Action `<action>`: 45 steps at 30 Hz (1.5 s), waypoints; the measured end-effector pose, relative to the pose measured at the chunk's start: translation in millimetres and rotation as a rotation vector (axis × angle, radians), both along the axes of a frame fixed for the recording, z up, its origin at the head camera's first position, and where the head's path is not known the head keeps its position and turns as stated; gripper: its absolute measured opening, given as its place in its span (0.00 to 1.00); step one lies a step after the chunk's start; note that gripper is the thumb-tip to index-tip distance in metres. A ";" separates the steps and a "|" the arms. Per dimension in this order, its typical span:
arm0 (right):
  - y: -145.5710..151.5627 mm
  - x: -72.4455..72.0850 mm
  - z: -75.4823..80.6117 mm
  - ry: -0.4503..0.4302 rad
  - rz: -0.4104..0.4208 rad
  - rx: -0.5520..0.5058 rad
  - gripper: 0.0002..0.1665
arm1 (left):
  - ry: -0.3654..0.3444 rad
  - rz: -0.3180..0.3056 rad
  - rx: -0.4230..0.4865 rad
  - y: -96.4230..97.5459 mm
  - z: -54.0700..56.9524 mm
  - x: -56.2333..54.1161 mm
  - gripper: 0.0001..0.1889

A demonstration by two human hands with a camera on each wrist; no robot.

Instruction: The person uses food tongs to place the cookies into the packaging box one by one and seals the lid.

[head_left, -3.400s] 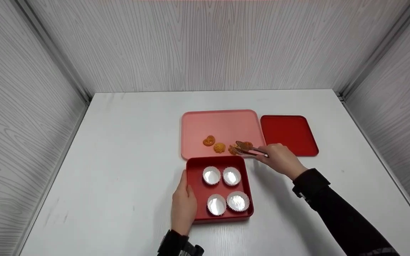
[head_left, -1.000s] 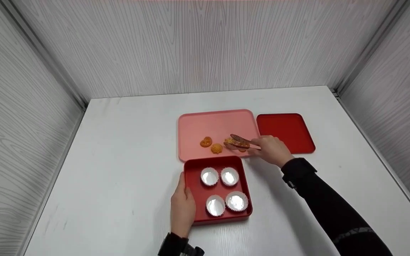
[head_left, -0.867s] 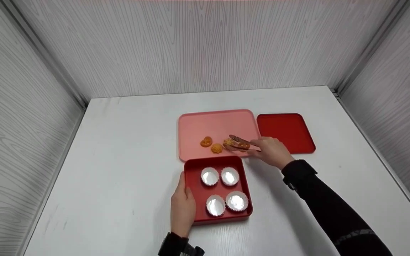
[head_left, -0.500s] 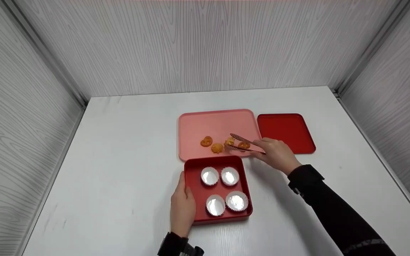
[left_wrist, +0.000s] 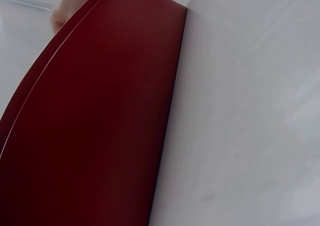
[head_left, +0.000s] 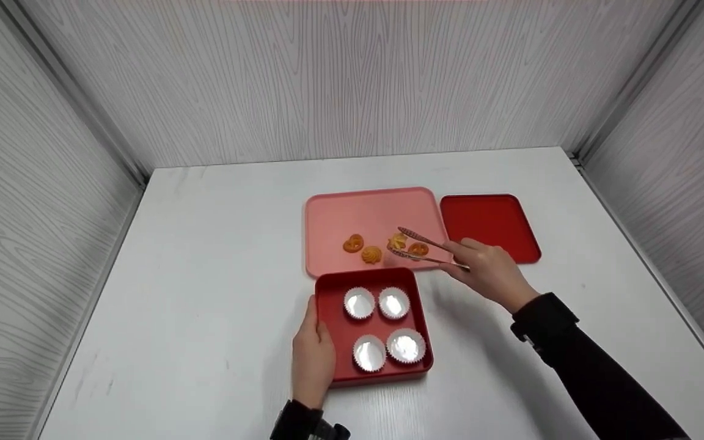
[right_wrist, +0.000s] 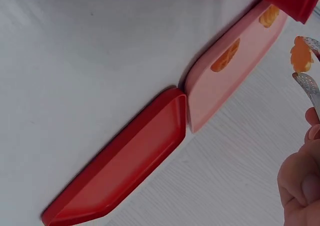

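Observation:
Near the front edge of the pink tray (head_left: 352,211), my right hand (head_left: 495,272) grips metal tongs (head_left: 425,260). Between the tong tips sits a star-shaped cookie (head_left: 396,241); the right wrist view shows this cookie (right_wrist: 301,55) caught there, standing off the tray surface. A pretzel cookie (head_left: 418,249) lies beneath the tongs, partly covered. Farther left on the tray are a round swirled cookie (head_left: 371,255) and another pretzel cookie (head_left: 353,243). My left hand (head_left: 314,360) holds the left wall of a red square box (head_left: 343,324), thumb at its rim.
Several white paper cups (head_left: 359,303) with shiny bottoms stand inside the box, which adjoins the pink tray's front edge. A smaller red tray (head_left: 489,223) lies against the pink tray's right side. Pale wood-grain panels (head_left: 352,79) enclose the white table (head_left: 217,256).
My right hand has drawn slightly right and toward me over the last second. The star cookie has shifted a little up and right in the head view. My left hand stays on the box.

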State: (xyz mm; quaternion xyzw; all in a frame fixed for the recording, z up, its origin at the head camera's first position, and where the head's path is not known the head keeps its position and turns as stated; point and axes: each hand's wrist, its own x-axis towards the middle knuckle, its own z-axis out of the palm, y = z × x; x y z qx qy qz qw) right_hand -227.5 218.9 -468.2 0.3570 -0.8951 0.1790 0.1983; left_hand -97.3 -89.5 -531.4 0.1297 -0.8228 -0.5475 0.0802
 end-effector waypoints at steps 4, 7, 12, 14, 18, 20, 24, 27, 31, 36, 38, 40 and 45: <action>5.8 18.1 8.6 0.095 0.069 -0.012 0.27 | 0.004 -0.001 -0.006 0.4 0.2 -0.1 0.29; 7.3 32.4 15.3 0.108 0.108 0.016 0.30 | 0.007 -0.002 -0.011 0.6 0.3 -0.4 0.29; 7.4 50.3 23.2 0.115 0.194 0.058 0.25 | -0.007 0.005 -0.018 1.1 0.6 0.0 0.29; 6.7 54.3 24.5 0.113 0.222 0.071 0.23 | -0.006 0.007 -0.023 1.1 0.2 0.4 0.29; 1.9 58.9 25.6 0.087 0.229 0.125 0.22 | 0.011 0.011 -0.036 0.7 -0.7 0.4 0.29; -1.3 60.2 25.4 0.075 0.214 0.158 0.22 | 0.011 0.011 -0.034 0.7 -0.9 0.1 0.29; -7.5 61.3 25.2 0.064 0.178 0.212 0.21 | 0.011 0.008 -0.035 1.1 -1.5 -0.1 0.29; -12.1 61.1 24.9 0.059 0.158 0.238 0.20 | 0.008 0.007 -0.037 0.9 -2.8 -0.1 0.29; -17.1 59.8 22.5 0.053 0.143 0.259 0.18 | 0.012 0.008 -0.051 0.2 -3.2 0.6 0.29; -20.7 57.2 17.0 0.043 0.132 0.282 0.17 | 0.003 0.012 -0.057 -0.3 -2.9 0.9 0.29; -21.6 56.3 15.2 0.034 0.121 0.293 0.17 | 0.000 0.012 -0.054 -0.3 -3.2 0.8 0.29; -22.1 55.8 14.0 0.017 0.111 0.305 0.16 | 0.009 0.012 -0.053 0.0 -3.8 1.0 0.29; -23.4 56.3 14.2 -0.009 0.086 0.333 0.16 | 0.034 0.012 -0.049 0.7 -4.0 0.5 0.29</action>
